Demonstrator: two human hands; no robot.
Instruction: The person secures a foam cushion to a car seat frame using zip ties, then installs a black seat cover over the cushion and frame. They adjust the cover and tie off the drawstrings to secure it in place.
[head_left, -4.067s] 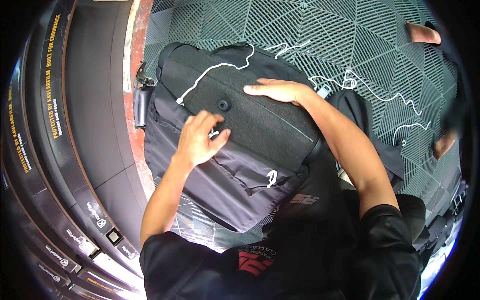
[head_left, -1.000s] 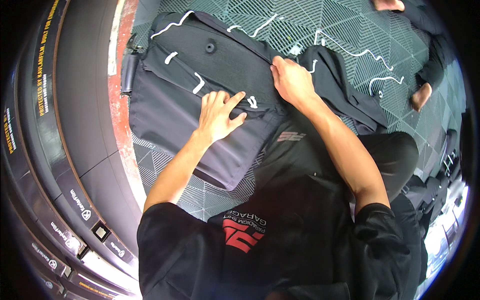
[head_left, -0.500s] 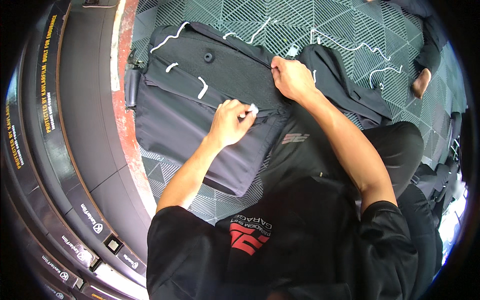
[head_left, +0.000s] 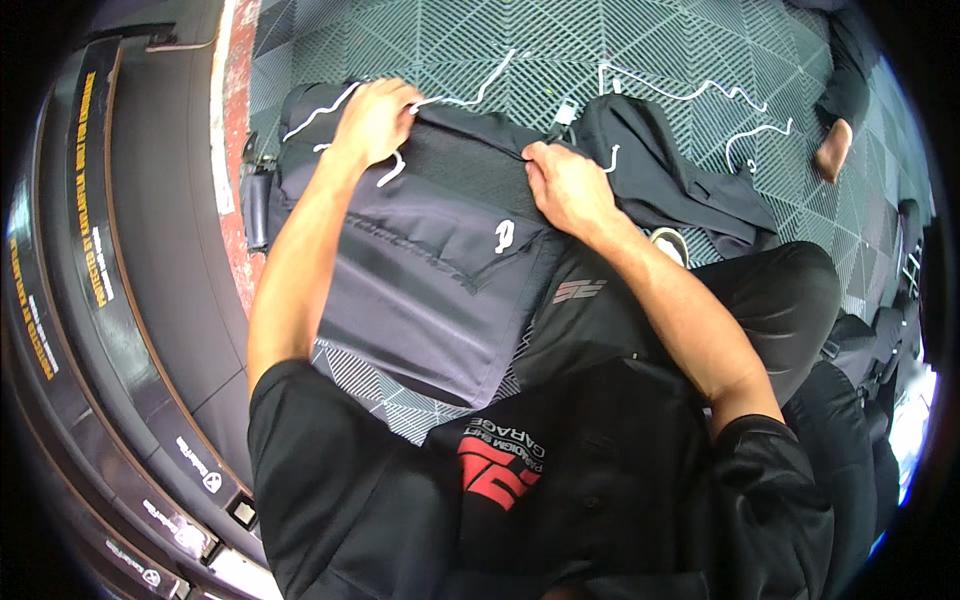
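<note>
A dark fabric cover [head_left: 430, 290] with white cords lies spread on the floor in front of me. At its far edge my left hand [head_left: 378, 120] is closed, fingers curled over the cloth beside a long white cord [head_left: 480, 92]. My right hand [head_left: 570, 188] pinches the same edge further right. Between the hands shows a rougher black panel [head_left: 460, 165]. One looped white cord [head_left: 504, 236] rests on the near part, and a short white cord [head_left: 391, 168] hangs below my left wrist. My left fingertips are partly hidden.
More dark fabric [head_left: 660, 165] with white cords lies to the right on the grey floor tiles [head_left: 450, 40]. A black cylinder [head_left: 257, 208] stands by the cover's left side. Long black boxes [head_left: 150, 330] line the left. Another person's foot [head_left: 833, 150] is at the far right.
My left hand has let go of the looped white cord and moved up and left to the cover's far edge. My right hand still pinches that edge.
</note>
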